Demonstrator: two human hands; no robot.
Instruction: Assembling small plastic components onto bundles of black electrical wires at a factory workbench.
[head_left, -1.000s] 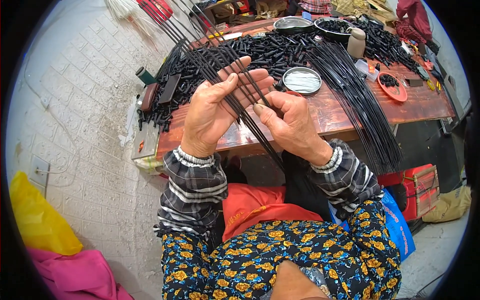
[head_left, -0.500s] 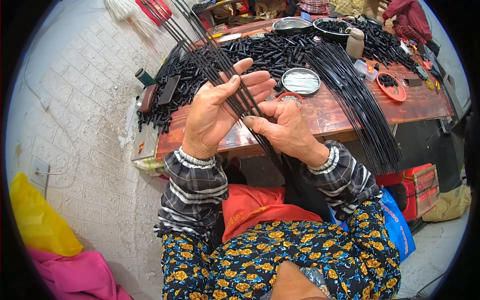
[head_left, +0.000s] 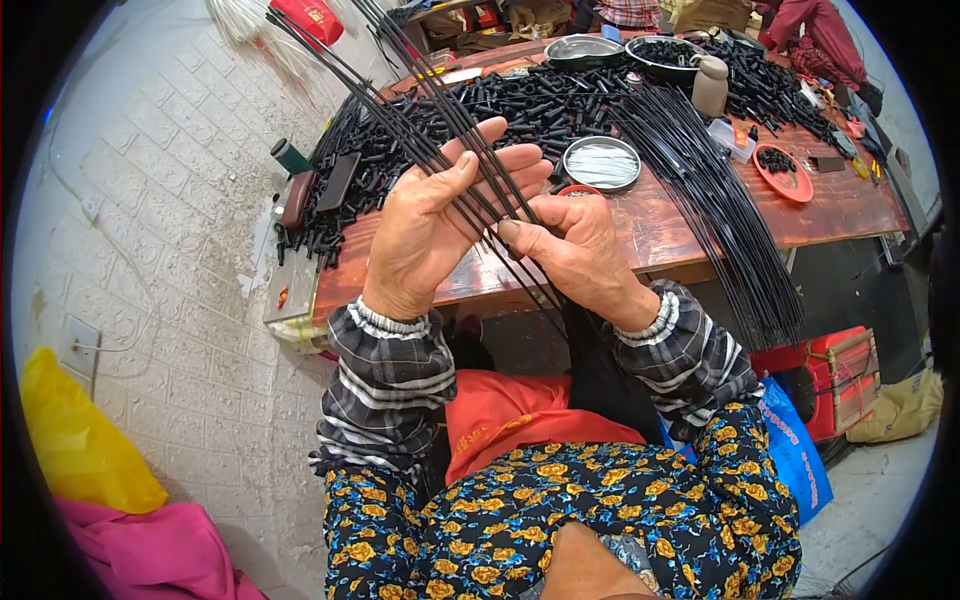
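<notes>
Several long thin black rods point(head_left: 400, 128) lie slantwise across my left hand point(head_left: 425, 215), palm up, with the thumb pressing over them and the other fingers stretched out beneath. They form two loose groups with a gap between. My right hand point(head_left: 580, 245) pinches the rods between thumb and bent fingers, just below the left palm. Past the right hand their lower ends fan out over the table's near edge. Beyond the right hand on the table are a round metal dish point(head_left: 602, 164) of thin white strips and a red bowl point(head_left: 577, 190), partly hidden by that hand.
A heap of short black tubular parts point(head_left: 530, 105) covers the far side of the wooden table point(head_left: 670, 225). A large bundle of black rods point(head_left: 700, 190) hangs over its front edge at right. Near it stand an orange plate point(head_left: 782, 172) and a beige bottle point(head_left: 710, 88). Another person point(head_left: 815, 40) sits far right.
The rods' upper ends have swung slightly left, and their lower ends have spread apart. My right hand has shifted a little to the right along them; the left hand has barely moved.
</notes>
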